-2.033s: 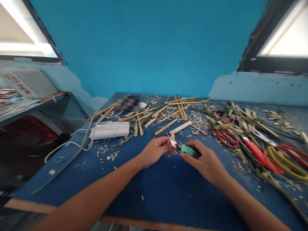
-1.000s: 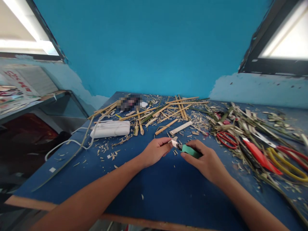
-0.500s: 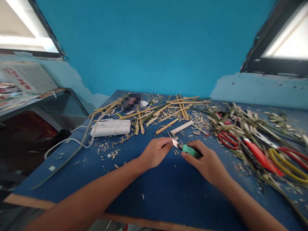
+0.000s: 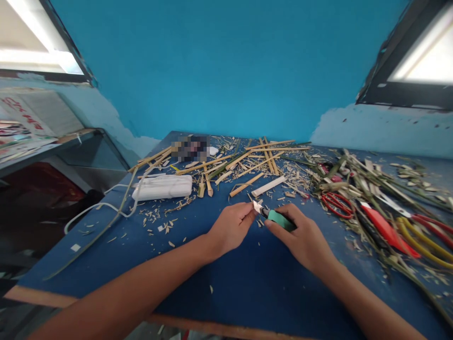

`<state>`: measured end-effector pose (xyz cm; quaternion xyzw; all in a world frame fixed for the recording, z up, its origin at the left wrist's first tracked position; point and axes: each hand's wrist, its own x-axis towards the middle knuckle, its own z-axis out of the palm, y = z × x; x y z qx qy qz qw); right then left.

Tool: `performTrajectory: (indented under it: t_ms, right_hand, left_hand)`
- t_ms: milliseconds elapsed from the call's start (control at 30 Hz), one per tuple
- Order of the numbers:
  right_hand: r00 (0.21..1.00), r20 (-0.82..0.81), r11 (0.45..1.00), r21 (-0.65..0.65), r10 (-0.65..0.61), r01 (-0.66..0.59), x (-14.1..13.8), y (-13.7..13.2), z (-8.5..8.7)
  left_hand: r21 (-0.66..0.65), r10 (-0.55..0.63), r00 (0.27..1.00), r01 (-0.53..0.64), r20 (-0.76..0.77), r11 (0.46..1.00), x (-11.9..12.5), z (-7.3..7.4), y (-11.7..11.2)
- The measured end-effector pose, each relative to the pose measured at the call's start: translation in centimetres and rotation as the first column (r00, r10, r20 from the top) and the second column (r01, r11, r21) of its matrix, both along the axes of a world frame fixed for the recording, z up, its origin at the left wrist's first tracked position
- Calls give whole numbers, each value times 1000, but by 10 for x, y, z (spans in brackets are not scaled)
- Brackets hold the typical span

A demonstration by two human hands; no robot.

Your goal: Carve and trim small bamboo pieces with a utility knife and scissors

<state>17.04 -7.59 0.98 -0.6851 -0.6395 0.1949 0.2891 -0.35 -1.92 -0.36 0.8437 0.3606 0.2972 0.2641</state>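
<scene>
My right hand (image 4: 300,236) is closed round the green handle of a utility knife (image 4: 279,219), its bright blade pointing left. Pinched in the fingertips of my left hand (image 4: 231,225) is a thin bamboo strip (image 4: 252,197); only its tip shows, the rest lies hidden by the fingers. The blade touches or nearly touches the strip right at those fingertips. Both hands are just above the blue table (image 4: 226,288). Beyond them lie a flat pale bamboo piece (image 4: 269,186) and a shorter bamboo stick (image 4: 246,184).
A white power strip (image 4: 163,187) with its cable lies at left. Crossed bamboo sticks (image 4: 271,158) and shavings cover the back. To the right are red-handled scissors (image 4: 338,205), a red-handled tool (image 4: 385,226), yellow handles (image 4: 423,243) and split bamboo (image 4: 354,174).
The knife blade and my left fingertips have shifted slightly against each other, and a bit of strip now shows above the blade. Both hands keep their grip; the view has moved slightly.
</scene>
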Motion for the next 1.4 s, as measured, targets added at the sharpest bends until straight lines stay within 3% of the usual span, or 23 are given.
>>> performTrajectory:
  t_ms: [267,367,467,567,833,1000,1100,1400]
  right_hand:
    - [999,53,1000,29,-1,-1,-1,4,-1]
    - [998,53,998,50,29,-32,2,5,-1]
    - [995,57,994,66,80,-84,5,5,-2]
    - [989,73,990,53,127,-131,7,4,-4]
    - [967,42,967,32,250,-252,9,4,1]
    - [964,44,965,24,261,-263,12,3,5]
    - [967,67,968,32,248,-250,13,2,6]
    - [966,187,977,79,180,-197,9,-4,10]
  left_hand:
    - [-30,35,999,-36,-35,999,4,-1,-2]
    - [-186,6,1000,-10,-19,983,2,2,-1]
    - [-388,-78,996,86,37,918,0,3,1]
    - [-491,-108,992,123,59,862,-1,2,3]
    - [-463,-201,978,206,61,862,-4,6,1]
    - [-355,-189,982,178,3,918,-1,10,0]
    - [-337,-195,981,180,-13,924,0,9,1]
    - [-404,-45,999,38,-8,914,3,10,-7]
